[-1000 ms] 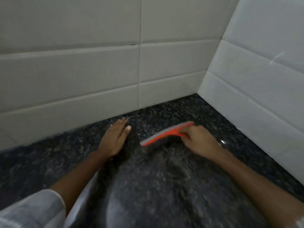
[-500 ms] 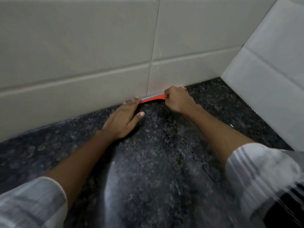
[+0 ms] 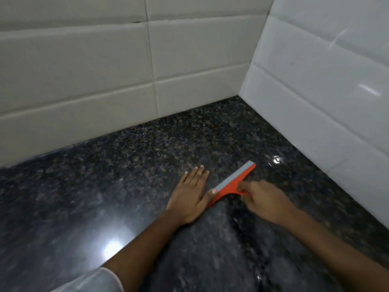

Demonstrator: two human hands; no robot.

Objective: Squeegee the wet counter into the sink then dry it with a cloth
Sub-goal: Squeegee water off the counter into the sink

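Note:
An orange squeegee point(image 3: 230, 185) with a grey rubber blade lies tilted on the dark speckled granite counter point(image 3: 126, 175). My right hand point(image 3: 265, 202) grips its handle from the near side. My left hand point(image 3: 190, 197) rests flat on the counter just left of the squeegee, fingers spread, its thumb touching the blade's near end. The counter looks glossy and wet, with a light reflection at the lower left. No sink or cloth is in view.
White tiled walls point(image 3: 189, 60) meet in a corner at the back right, with the right wall point(image 3: 326, 91) running along the counter's right edge. A small shiny wet spot point(image 3: 276, 160) lies near that wall.
The squeegee was against the back wall half a second ago; now it has been pulled toward me across the counter. My left hand came back alongside it.

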